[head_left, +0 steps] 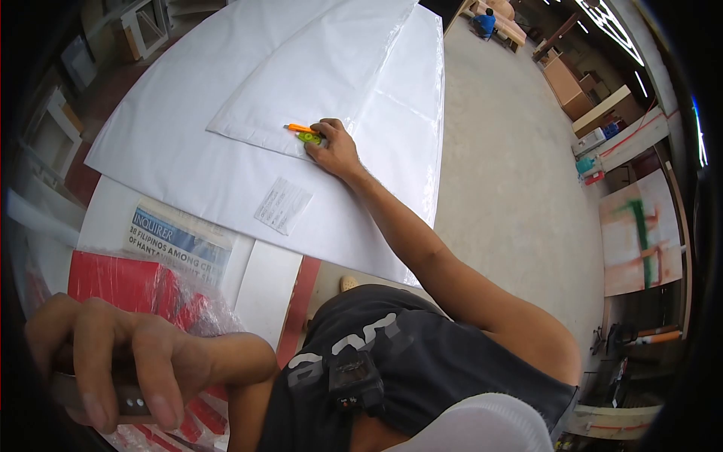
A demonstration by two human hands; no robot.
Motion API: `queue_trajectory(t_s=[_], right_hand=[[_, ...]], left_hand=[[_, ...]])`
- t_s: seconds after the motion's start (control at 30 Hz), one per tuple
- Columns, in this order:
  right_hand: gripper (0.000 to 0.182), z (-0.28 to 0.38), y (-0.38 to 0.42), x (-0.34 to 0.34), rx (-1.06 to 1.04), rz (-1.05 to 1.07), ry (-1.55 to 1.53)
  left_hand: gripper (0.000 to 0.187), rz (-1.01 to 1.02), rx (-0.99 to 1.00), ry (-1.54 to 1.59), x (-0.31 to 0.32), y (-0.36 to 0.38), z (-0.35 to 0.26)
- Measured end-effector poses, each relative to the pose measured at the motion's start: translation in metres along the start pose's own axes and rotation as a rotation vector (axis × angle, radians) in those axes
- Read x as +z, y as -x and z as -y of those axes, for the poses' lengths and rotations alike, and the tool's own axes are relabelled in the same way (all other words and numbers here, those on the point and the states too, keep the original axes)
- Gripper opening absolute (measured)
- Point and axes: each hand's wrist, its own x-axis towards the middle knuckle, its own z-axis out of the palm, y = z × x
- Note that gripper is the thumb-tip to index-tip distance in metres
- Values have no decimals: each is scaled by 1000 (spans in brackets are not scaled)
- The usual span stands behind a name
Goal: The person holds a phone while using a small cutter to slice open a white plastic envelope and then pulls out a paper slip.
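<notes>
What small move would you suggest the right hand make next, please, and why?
I'd probably close the right hand around the orange item and green item on the white sheet, since it reaches right to them, while the left hand seems occupied with a grey object.

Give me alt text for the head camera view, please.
A person's right hand is at an orange item and a green item on white sheeting. The left hand, close to the camera, curls around a mostly hidden grey object. A newspaper and plastic-wrapped red material lie nearby.
</notes>
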Motion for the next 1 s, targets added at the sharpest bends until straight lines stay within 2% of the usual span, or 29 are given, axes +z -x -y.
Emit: queue_trajectory(t_s=[0.03,0.1,0.23,0.3,0.53,0.83,0.87,0.93,1.0], right_hand=[[52,1,0,0,-2,-1,2],[52,2,0,1,26,-1,-7],[52,0,-2,2,22,4,-6],[52,-1,-1,1,0,0,3],[60,1,-1,1,41,19,-32],[53,-5,-3,2,95,-13,-83],[53,-4,-4,1,95,-14,-82],[49,-4,-4,2,61,-18,-98],[49,-4,-3,2,60,-20,-98]], left_hand=[[16,2,3,1,-1,0,-3],[20,22,-140,1,-2,-1,-9],[20,2,-21,-20,-2,0,-7],[18,127,-136,-45,-5,-4,-12],[23,86,-155,-40,2,-3,-14],[34,46,-221,60,8,-8,15],[34,47,-221,61,11,-9,19],[35,-15,-90,75,17,-12,26],[31,6,-73,33,13,-9,22]])
